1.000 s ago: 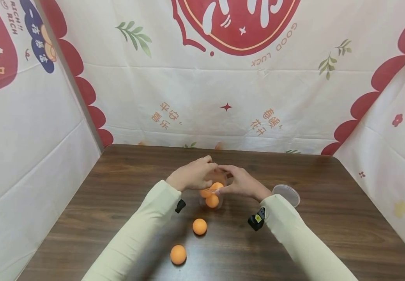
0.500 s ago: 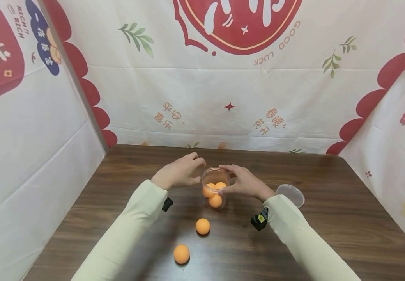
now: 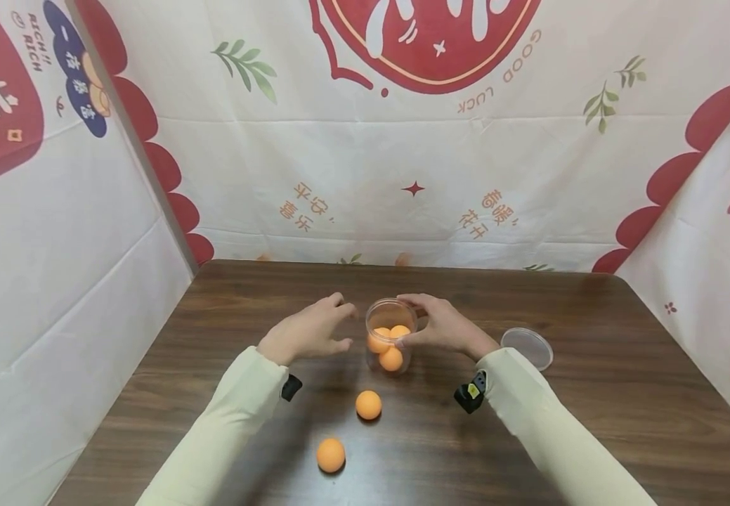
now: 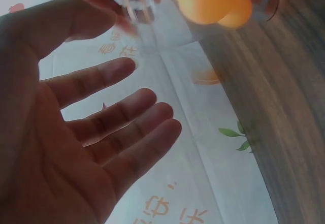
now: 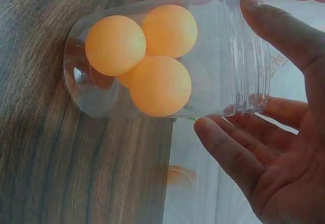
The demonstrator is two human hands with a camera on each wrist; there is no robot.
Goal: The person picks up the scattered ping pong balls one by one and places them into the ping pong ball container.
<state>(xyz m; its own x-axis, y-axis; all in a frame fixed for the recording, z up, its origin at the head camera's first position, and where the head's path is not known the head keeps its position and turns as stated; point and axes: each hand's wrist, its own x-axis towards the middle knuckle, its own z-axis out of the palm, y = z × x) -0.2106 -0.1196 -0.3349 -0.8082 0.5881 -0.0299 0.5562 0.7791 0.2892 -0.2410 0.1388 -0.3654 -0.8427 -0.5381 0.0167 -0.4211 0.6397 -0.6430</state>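
Note:
A clear plastic jar (image 3: 391, 312) stands upright near the middle of the table, its mouth uncovered. Several orange ping-pong balls (image 3: 391, 358) lie inside, bunched in its lower half. My right hand (image 3: 445, 327) holds the jar by its threaded neck (image 5: 246, 56), thumb on the near side and fingers on the far side. To the jar's left, my left hand (image 3: 308, 330) is apart from it, palm facing it, fingers spread with nothing in them. Two more balls lie on the table in front: one ball (image 3: 368, 405) nearer the jar, another ball (image 3: 330, 455) closer to me.
A round clear lid (image 3: 528, 348) lies flat on the brown wooden table (image 3: 592, 414), beyond my right wrist. Printed white cloth (image 3: 244, 161) hangs behind the table and along both sides.
My left hand has drawn back from over the jar's mouth to the left, bringing the jar's rim into view. The right hand stays at the neck. The head view has shifted slightly.

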